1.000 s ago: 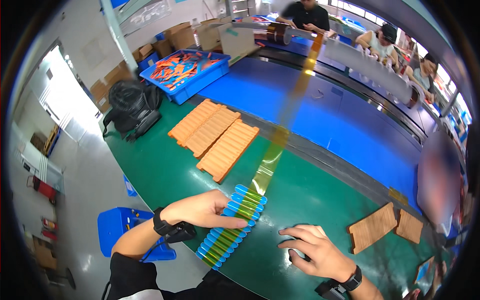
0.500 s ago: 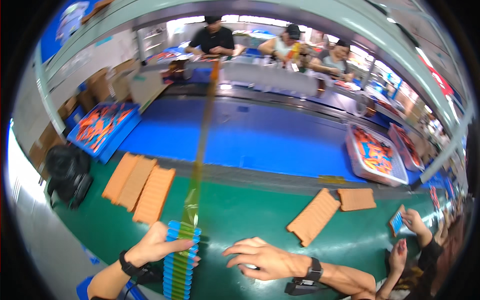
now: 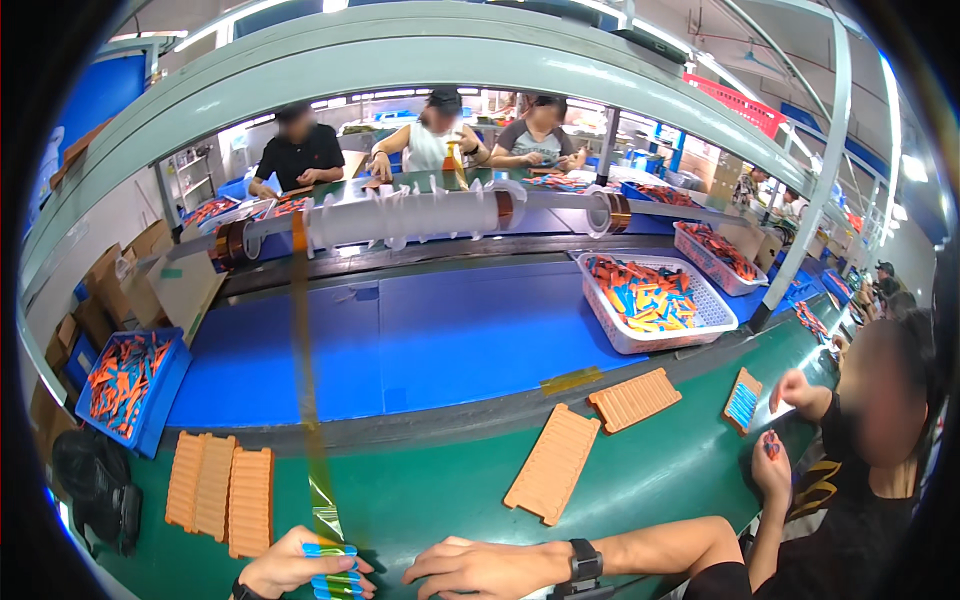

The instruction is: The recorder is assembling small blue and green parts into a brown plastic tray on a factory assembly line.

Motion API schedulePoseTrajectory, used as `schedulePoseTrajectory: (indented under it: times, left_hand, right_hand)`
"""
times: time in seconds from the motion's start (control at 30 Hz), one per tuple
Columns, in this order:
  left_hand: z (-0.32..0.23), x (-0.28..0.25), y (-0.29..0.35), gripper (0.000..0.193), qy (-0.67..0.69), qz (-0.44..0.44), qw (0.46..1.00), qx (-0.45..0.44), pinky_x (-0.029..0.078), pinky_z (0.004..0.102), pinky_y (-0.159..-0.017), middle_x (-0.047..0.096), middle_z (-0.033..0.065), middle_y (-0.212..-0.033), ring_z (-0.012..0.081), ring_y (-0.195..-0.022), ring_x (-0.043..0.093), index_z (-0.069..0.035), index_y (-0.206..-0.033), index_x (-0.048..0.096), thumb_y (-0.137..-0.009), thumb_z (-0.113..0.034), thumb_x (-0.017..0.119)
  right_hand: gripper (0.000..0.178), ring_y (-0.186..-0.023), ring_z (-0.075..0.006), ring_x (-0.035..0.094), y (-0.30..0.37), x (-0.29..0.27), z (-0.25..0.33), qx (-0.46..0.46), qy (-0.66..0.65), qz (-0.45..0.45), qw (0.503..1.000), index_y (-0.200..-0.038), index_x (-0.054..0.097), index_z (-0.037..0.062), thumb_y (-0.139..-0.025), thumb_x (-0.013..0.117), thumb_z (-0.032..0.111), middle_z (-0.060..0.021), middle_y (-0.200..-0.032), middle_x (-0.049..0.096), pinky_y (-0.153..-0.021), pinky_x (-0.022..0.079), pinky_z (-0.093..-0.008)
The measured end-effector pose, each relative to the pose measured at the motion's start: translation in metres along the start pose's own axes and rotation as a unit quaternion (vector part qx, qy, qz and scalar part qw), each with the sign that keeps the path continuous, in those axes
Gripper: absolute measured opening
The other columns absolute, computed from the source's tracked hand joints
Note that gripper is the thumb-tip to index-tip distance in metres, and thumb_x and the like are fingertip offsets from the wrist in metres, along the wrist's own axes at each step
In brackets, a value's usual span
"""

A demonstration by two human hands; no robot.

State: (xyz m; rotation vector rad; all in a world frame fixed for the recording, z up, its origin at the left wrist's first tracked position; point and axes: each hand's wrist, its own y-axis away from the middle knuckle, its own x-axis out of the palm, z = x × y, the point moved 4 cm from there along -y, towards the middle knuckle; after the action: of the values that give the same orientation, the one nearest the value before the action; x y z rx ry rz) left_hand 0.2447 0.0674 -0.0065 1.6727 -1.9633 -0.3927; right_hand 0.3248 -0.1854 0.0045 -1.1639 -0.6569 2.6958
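Note:
My left hand [image 3: 285, 566] is closed around a ribbed row of blue pieces [image 3: 334, 578] at the lower edge, its thumb lying across the top. A strip of translucent amber tape [image 3: 305, 380] comes down from the bar above and lies over the blue row. Beside it, my right hand [image 3: 470, 568] hovers or rests palm down over the green table with fingers spread, holding nothing visible. The lower part of the blue row is cut off by the picture's edge.
Ribbed orange trays [image 3: 250, 500] lie left, more [image 3: 553, 465] right. A blue bin [image 3: 165, 410] and a white basket [image 3: 715, 325] hold orange and blue pieces. Tape rolls hang on a bar [image 3: 400, 218]. A co-worker [image 3: 880, 430] sits close at right; several people work across.
The view has tilted up, so the table and both my hands appear lower. My left hand still grips the blue row, and the tape still reaches it. My right hand stays spread.

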Motion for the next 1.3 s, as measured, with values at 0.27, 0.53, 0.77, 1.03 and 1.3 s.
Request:
schedulePoseTrajectory:
  times: [0.27,0.53,0.77,1.03,1.3]
  left_hand:
    - [-0.014,0.013,0.005,0.055,0.031,0.089,0.992,0.081,0.061,0.0394,-0.081,0.072,0.0223,-0.112,0.0296,-0.093,0.073,0.011,-0.129,0.059,-0.099,-0.035,0.066]
    - [-0.003,0.009,0.006,0.057,0.032,-0.005,0.999,0.027,0.061,0.0424,-0.083,0.072,0.0230,-0.108,0.0314,-0.094,0.073,0.014,-0.124,0.060,-0.100,-0.038,0.065]
    - [-0.011,0.019,0.012,0.054,-0.024,-0.004,0.998,0.058,0.057,0.0410,-0.082,0.071,0.0202,-0.106,0.0290,-0.092,0.070,0.012,-0.122,0.062,-0.103,-0.038,0.057]
    - [-0.019,0.024,0.012,0.064,-0.051,0.032,0.992,0.114,0.057,0.0402,-0.083,0.072,0.0168,-0.104,0.0277,-0.095,0.071,0.011,-0.129,0.060,-0.103,-0.047,0.056]
    - [-0.014,0.015,0.008,0.070,-0.039,0.066,0.993,0.088,0.059,0.0405,-0.088,0.072,0.0198,-0.112,0.0287,-0.101,0.071,0.011,-0.139,0.053,-0.105,-0.050,0.050]
  right_hand:
    - [0.023,-0.119,-0.0375,0.058,0.007,0.004,-0.003,-0.017,0.001,0.000,1.000,-0.115,0.064,0.0020,-0.105,0.051,0.019,-0.0193,-0.126,0.062,-0.100,0.045,-0.0526]
    - [0.023,-0.122,-0.0351,0.054,0.006,0.011,-0.007,0.012,-0.024,0.012,1.000,-0.121,0.060,0.0078,-0.106,0.049,0.021,-0.0151,-0.132,0.057,-0.102,0.043,-0.0514]
    - [0.038,-0.105,-0.0261,0.066,0.018,0.043,-0.033,0.132,-0.297,-0.041,0.945,-0.129,0.057,-0.0048,-0.105,0.053,0.024,-0.0146,-0.121,0.065,-0.084,0.055,-0.0381]
    - [0.032,-0.109,-0.0325,0.064,0.019,0.030,-0.025,-0.080,0.016,-0.103,0.991,-0.128,0.057,-0.0011,-0.103,0.055,0.018,-0.0159,-0.123,0.064,-0.090,0.053,-0.0429]
    - [0.024,-0.125,-0.0341,0.053,0.011,0.012,-0.009,0.015,-0.018,0.028,0.999,-0.123,0.060,0.0067,-0.102,0.054,0.016,-0.0158,-0.132,0.058,-0.104,0.042,-0.0476]
